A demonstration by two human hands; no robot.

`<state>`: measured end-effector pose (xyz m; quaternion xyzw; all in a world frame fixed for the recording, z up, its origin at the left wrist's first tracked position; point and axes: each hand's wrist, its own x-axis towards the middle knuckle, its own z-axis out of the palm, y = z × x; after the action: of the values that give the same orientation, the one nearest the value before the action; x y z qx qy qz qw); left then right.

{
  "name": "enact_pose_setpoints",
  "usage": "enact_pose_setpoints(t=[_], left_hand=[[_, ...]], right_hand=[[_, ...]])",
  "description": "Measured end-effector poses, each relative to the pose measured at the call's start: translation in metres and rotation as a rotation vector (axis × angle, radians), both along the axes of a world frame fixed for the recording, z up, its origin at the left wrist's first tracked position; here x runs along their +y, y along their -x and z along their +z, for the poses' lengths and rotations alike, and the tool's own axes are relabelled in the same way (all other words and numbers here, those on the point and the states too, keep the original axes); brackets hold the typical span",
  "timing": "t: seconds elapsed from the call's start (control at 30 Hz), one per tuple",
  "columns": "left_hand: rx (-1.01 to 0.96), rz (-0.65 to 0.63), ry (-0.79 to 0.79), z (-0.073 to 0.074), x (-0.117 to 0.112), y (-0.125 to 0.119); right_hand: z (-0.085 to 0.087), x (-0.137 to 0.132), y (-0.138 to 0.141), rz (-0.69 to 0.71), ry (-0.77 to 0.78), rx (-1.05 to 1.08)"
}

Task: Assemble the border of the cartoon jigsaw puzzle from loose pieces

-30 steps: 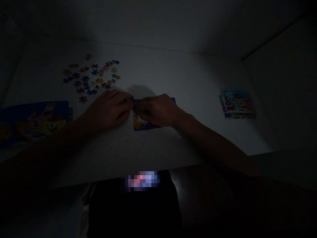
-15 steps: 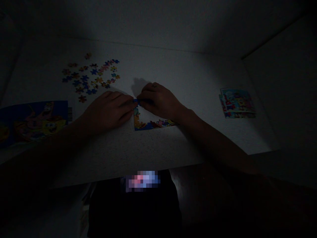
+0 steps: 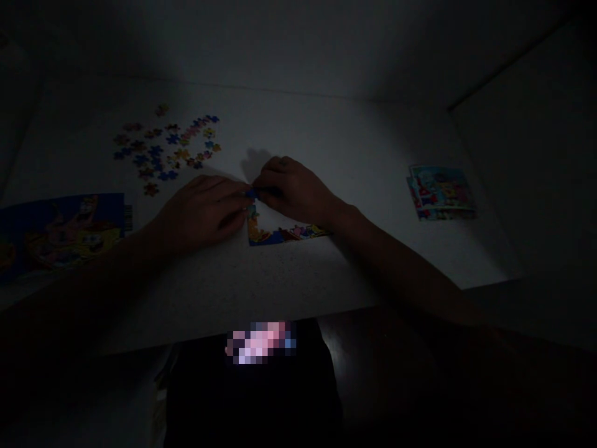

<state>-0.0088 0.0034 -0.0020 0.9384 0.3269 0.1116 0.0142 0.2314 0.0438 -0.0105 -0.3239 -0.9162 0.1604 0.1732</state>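
Note:
A joined strip of jigsaw puzzle [image 3: 280, 236] lies on the table, forming a corner with a bottom row and a left side. At the top of that left side is a blue puzzle piece [image 3: 252, 193]. My left hand [image 3: 203, 208] rests its fingertips against the left side of this piece, fingers together. From the right, my right hand [image 3: 293, 190] pinches at the same piece, thumb and fingers closed, with the wrist over the right end of the bottom row. The fingers hide part of the piece, and the scene is very dark.
Several loose puzzle pieces [image 3: 156, 151] are spread at the back left of the white table [image 3: 373, 149]. A blue cartoon picture package [image 3: 60, 230] lies at the left. Picture cards [image 3: 445, 190] are stacked at the right. A pixelated bright patch [image 3: 261, 342] shows at my lap.
The whole view has shifted slightly. Both hands stay at the same blue puzzle piece at the top of the left side, with only small finger movement.

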Motion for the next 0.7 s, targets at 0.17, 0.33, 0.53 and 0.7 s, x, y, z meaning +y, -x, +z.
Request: enact_pose_setpoints(t=[0.17, 0.33, 0.53, 0.7], left_hand=[[-0.075, -0.047, -0.039, -0.007, 0.003, 0.003], [-0.103, -0.085, 0.002, -0.008, 0.007, 0.007], [-0.062, -0.044, 0.067, -0.006, 0.005, 0.005], [-0.045, 0.051, 0.096, -0.009, -0.003, -0.007]], right_hand=[[0.009, 0.003, -0.006, 0.041, 0.019, 0.042], [0.022, -0.001, -0.052, -0.034, 0.046, 0.126], [0.014, -0.022, -0.13, -0.297, 0.278, 0.155], [0.017, -0.036, -0.129, -0.2, 0.378, -0.053]])
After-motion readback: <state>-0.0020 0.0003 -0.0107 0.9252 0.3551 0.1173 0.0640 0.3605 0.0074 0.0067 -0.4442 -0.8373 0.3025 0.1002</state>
